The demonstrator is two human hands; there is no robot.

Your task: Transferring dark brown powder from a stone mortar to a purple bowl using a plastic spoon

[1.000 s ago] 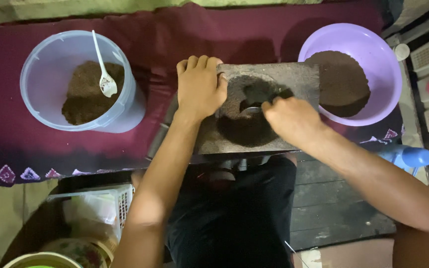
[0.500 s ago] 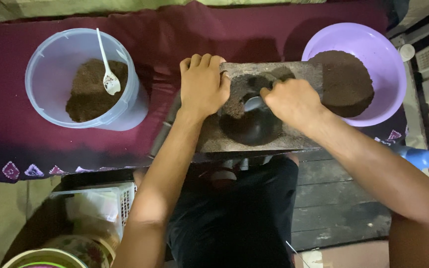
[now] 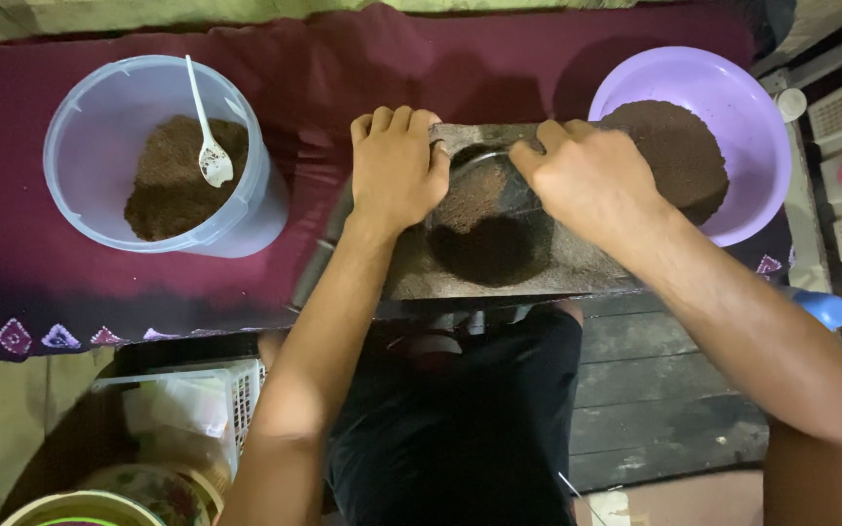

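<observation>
Head view: 1 camera looks straight down on 2 bare forearms.
Left hand (image 3: 397, 170): lies palm down on the left end of a grey stone slab (image 3: 587, 268), fingers curled over its far edge; whether the grip closes on anything I cannot tell.
Right hand (image 3: 592, 180): fingers pressed together around a round metal sieve (image 3: 487, 190), holding it at its right rim.
Sieve: sits on the slab between both hands, brown powder (image 3: 475, 200) inside.
Purple bowl (image 3: 747, 107): right of the slab, holds dark powder.
Clear tub (image 3: 99, 127): well to the left on a maroon cloth (image 3: 343, 68), with brown powder and a white spoon (image 3: 207, 127).
</observation>
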